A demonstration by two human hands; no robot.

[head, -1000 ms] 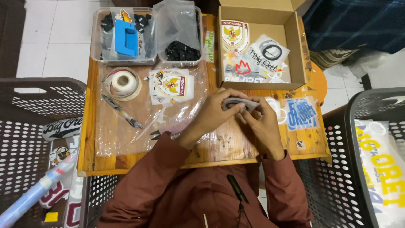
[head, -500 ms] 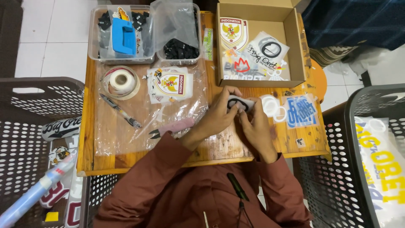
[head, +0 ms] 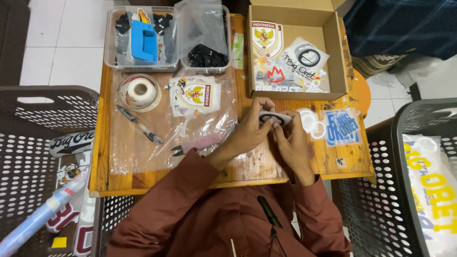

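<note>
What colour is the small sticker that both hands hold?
The sticker is white with a black oval ring; the head view, the only one, shows it.

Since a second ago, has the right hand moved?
Yes. The right hand, gripping the small sticker with the left hand, has shifted slightly left, away from the blue sticker on the table.

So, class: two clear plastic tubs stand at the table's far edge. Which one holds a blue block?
The left tub, farthest from the cardboard box: its blue block stands among black pieces. The other tub holds only black pieces.
</note>
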